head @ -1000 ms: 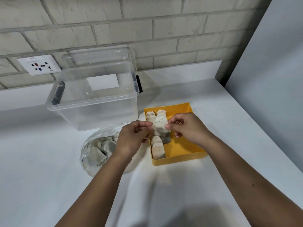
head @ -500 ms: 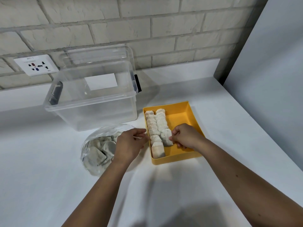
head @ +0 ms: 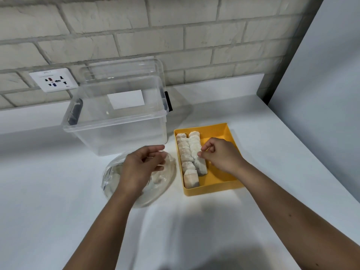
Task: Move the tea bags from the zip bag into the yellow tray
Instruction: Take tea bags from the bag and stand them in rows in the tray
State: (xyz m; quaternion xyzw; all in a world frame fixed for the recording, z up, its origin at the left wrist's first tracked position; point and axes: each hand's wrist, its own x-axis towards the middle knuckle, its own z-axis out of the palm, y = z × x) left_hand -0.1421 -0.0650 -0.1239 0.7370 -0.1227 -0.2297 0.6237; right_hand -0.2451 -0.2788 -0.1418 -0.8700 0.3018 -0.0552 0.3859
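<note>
The yellow tray [head: 214, 189] lies on the white counter and holds two rows of pale tea bags [head: 187, 152] along its left side. My right hand [head: 220, 154] hovers over the tray with loosely curled fingers, their tips at the right-hand row, holding nothing. Left of the tray lies the clear zip bag [head: 161, 184], with more tea bags dimly visible inside. My left hand [head: 140, 164] is spread above the bag with relaxed fingers and covers most of it.
A clear plastic storage box [head: 116, 133] with its lid propped behind stands just beyond the bag and the tray's left corner. A wall socket [head: 53, 79] sits on the brick wall. A grey panel [head: 321, 94] borders the counter on the right.
Both hands held a tea bag above the tray, then my right hand laid it into the right row and let go. My left hand moved left over the zip bag.
</note>
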